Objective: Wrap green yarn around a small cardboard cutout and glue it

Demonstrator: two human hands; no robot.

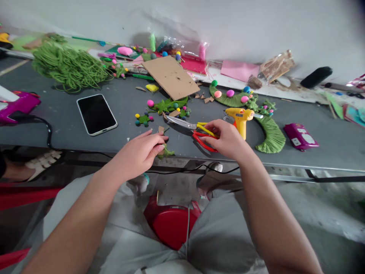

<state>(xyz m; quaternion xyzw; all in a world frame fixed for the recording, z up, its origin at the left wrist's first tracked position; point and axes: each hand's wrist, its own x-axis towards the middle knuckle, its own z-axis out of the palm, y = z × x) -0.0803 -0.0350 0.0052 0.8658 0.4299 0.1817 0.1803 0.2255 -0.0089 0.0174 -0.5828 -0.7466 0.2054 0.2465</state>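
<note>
My right hand (224,139) is closed around the handles of a pair of scissors (203,133), one handle yellow and one red, whose blades point left over the table. At the table's front edge, my left hand (141,154) has its fingers closed on a small green yarn piece (167,152). A bit of brown cardboard (161,129) shows by its fingertips. Just beyond lie a small green star with coloured balls (144,119) and a larger green piece with a pink ball (168,105). A yellow glue gun (241,117) stands right behind my right hand.
A phone (97,114) and green yarn (70,66) lie left on the grey table (65,133). Cardboard (172,78) sits at the back. A green wrapped ring (270,135) and purple box (301,136) are right. A black cable (49,133) hangs over the front edge.
</note>
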